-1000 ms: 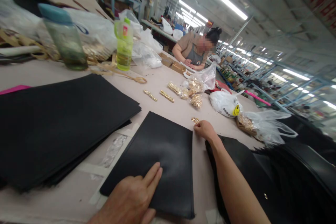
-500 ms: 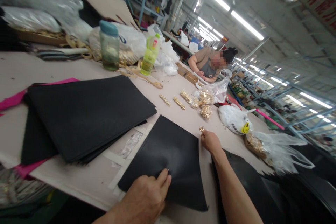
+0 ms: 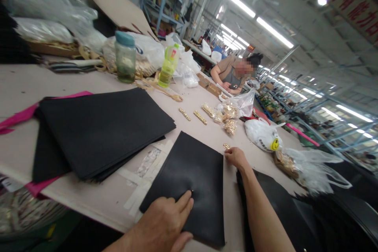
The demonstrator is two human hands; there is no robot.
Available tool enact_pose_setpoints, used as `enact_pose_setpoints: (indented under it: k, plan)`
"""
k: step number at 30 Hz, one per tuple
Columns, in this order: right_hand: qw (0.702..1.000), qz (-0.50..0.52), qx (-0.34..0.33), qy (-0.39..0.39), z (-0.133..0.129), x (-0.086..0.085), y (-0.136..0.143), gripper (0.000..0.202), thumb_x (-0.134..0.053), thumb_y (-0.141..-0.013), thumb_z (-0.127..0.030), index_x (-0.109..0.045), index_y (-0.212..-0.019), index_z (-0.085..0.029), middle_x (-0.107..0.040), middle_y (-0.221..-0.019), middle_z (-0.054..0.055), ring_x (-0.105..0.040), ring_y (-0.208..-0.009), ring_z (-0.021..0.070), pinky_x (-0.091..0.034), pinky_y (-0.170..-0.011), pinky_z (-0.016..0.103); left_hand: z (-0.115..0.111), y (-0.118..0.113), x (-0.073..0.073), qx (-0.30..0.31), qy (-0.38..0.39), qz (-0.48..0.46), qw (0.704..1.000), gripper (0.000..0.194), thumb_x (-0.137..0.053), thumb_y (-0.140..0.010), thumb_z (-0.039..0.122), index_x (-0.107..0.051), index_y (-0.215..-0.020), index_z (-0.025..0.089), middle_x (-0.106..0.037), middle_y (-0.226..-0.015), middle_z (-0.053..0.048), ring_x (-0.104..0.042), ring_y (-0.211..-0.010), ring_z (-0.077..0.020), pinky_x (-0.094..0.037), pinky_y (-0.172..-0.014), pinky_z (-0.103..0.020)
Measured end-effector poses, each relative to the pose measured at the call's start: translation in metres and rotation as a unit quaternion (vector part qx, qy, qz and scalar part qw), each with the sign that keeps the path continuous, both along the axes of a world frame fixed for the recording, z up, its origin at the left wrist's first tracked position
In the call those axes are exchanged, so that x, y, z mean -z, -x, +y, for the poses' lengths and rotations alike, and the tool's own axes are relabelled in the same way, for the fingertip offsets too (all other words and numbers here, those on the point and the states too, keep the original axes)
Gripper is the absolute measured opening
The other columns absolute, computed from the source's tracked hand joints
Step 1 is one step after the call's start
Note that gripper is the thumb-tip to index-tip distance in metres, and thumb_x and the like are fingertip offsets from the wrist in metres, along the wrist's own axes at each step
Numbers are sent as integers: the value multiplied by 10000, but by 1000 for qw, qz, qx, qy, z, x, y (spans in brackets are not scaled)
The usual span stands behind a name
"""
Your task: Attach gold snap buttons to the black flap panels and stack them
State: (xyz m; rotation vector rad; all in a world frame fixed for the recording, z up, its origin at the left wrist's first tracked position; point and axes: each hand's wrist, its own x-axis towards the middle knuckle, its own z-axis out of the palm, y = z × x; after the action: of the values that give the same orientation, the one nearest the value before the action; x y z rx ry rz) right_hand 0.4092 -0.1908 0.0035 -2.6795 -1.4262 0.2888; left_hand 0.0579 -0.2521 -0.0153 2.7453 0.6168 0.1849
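My left hand (image 3: 165, 218) rests on a black leather-like sheet (image 3: 189, 165), its index and middle fingers stretched out and the thumb apart by the near edge. Just beyond those fingertips a small gold stud (image 3: 192, 191) shows in the sheet, with a shallow dent around it. My right hand (image 3: 235, 158) is on the table by the sheet's right edge. Its fingers are curled together at a few small gold-coloured metal pieces (image 3: 226, 146); whether one is between them is hidden.
A stack of black sheets (image 3: 106, 126) lies left, more black sheets (image 3: 271, 193) right. Rows of gold pieces (image 3: 200, 117) and bagged gold pieces (image 3: 229, 126) lie beyond. A jar (image 3: 125, 59) and a yellow-green bottle (image 3: 169, 67) stand farther back. A person (image 3: 233, 73) sits across the table.
The sheet's near edge, bent up before, lies flatter. My left thumb has come into sight, and the stud shows more clearly. My right hand stays at the gold pieces.
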Motion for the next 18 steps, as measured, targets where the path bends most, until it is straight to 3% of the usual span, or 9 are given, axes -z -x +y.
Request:
enact_pose_setpoints:
  k: [3,6,9,11,14,18]
  plan:
    - [1000,23,3,-7,-5,-5,2,172,-578,-726,-122,-749,-721,-141,-665,-602,47,-668,-725,211,-443,-680,252,-2,2,5,10,-11,-28,999,548,-534,-904,455,-517,-1358,148,-538,-1419,-114,-661,-914,-265,-574,-758,-443]
    - [998,55,-9,-32,-15,-14,19,180,-556,-772,-163,-730,-761,-121,-661,-639,63,-653,-729,214,-455,-699,280,-2,3,8,15,-22,-34,999,546,-527,-904,465,-523,-1341,138,-543,-1407,-127,-658,-890,-261,-555,-732,-423]
    - [989,130,-45,-48,-37,-16,56,270,-536,-857,-320,-707,-946,-132,-683,-735,49,-644,-700,180,-482,-668,269,-1,3,9,20,-30,-41,999,552,-522,-903,478,-521,-1333,131,-540,-1404,-135,-659,-877,-257,-539,-713,-408]
    - [972,217,-82,-47,-58,-13,87,298,-570,-851,-400,-692,-957,-149,-683,-746,31,-629,-669,161,-483,-631,254,0,3,9,21,-33,-46,998,554,-515,-906,482,-517,-1332,128,-538,-1403,-140,-658,-871,-251,-530,-704,-397]
    - [938,319,-126,-38,-86,-5,125,211,-629,-823,-365,-698,-859,-169,-671,-715,12,-595,-652,149,-452,-607,245,0,3,10,22,-34,-48,998,553,-513,-905,486,-517,-1331,133,-548,-1387,-137,-655,-846,-240,-518,-684,-383]
    - [934,326,-144,-32,-97,0,146,144,-636,-826,-308,-717,-834,-190,-697,-764,5,-604,-711,159,-444,-653,250,0,3,9,22,-23,-48,998,551,-514,-904,484,-505,-1336,140,-572,-1346,-124,-654,-842,-244,-524,-680,-388]
